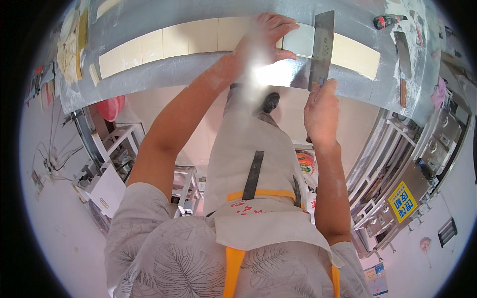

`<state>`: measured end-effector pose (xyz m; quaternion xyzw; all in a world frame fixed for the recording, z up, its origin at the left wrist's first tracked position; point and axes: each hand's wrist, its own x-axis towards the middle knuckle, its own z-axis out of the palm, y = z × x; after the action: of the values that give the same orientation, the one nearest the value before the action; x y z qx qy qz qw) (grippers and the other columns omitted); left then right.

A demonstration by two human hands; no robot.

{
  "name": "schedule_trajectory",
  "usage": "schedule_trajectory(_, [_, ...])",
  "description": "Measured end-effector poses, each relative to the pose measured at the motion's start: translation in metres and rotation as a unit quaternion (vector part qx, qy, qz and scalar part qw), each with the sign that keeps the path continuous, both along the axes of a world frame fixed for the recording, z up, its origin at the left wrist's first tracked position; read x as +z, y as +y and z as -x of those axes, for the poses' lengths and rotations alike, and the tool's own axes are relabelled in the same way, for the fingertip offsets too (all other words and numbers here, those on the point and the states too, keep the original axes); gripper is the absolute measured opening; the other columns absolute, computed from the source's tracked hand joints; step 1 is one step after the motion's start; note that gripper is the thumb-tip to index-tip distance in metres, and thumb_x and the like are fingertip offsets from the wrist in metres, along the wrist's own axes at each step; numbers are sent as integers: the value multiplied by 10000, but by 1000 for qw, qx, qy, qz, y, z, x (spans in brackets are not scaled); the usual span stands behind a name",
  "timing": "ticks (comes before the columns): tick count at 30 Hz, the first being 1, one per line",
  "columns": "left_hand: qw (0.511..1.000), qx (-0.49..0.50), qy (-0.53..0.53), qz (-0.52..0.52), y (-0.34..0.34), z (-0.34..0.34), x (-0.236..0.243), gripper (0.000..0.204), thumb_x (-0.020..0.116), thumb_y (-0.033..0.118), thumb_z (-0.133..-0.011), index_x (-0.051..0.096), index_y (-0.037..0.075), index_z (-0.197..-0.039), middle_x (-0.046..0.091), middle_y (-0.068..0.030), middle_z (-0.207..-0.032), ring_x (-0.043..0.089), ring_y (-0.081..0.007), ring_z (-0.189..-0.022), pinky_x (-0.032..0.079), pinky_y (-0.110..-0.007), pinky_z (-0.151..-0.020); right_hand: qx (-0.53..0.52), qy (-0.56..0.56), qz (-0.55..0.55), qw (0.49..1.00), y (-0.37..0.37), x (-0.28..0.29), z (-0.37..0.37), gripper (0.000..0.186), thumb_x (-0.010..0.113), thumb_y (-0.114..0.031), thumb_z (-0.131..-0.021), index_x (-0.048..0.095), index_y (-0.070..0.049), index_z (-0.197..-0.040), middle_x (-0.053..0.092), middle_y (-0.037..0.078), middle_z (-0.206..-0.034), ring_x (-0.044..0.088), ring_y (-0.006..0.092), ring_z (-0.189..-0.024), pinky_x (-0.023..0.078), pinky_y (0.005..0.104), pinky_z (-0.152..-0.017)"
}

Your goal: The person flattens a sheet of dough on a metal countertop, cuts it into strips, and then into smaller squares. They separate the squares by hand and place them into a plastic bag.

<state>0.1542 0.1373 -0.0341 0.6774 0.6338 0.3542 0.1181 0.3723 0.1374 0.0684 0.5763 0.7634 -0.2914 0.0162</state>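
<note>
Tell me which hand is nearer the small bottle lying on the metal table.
Right. The right hand grips the cleaver below and left of the bottle; the left hand presses the dough strip farther left.

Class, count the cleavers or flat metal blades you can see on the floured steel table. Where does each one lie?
2. One blade stands across the dough strip, gripped by the right hand beside the left hand. One cleaver lies at the table's right end. Others may be hidden.

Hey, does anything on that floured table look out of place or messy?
Nothing is spilled or damaged. A small bottle lies on its side at the table's far right, and ragged dough scraps are piled at the far left, apart from the neat dough strip.
</note>
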Motion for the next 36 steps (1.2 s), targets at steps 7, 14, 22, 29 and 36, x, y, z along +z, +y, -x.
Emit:
schedule_trajectory(7, [1000,2,-8,25,2,1,5,694,914,372,-768,650,140,-1366,614,-17,-1456,523,-296,-1335,362,-483,-1167,-5,-22,27,999,-4,-26,6,180,493,-45,-1037,401,80,-1128,688,345,-827,691,540,-810,539,617,-708])
schedule_trajectory(14, [995,-32,87,-38,10,11,17,475,831,330,-896,698,95,-1287,719,-56,-1283,635,-308,-1158,460,-455,-1067,-57,82,-24,995,-13,-33,-21,222,522,-153,-1094,422,43,-1127,699,321,-863,699,522,-828,529,597,-694])
schedule_trajectory(22, [970,140,-197,17,58,-26,36,235,738,285,-996,804,77,-1084,780,-92,-951,707,-186,-799,550,-360,-755,-187,236,-54,952,-33,-12,-72,190,547,-163,-1115,491,12,-1069,650,191,-752,678,319,-624,505,413,-582])
schedule_trajectory(29, [993,87,-81,14,73,-70,-2,456,824,398,-904,745,114,-1251,721,-103,-1183,682,-262,-1049,528,-398,-918,-188,216,-54,957,-42,-13,-99,179,562,-157,-1110,504,8,-1073,629,164,-744,644,262,-587,476,387,-557])
schedule_trajectory(36, [999,-19,13,-30,45,-71,7,890,903,426,-783,509,119,-1520,578,-121,-1473,499,-345,-1376,309,-528,-1191,-195,206,-30,959,-47,-24,-114,178,579,-149,-1100,504,10,-1080,636,183,-749,663,318,-606,497,405,-579])
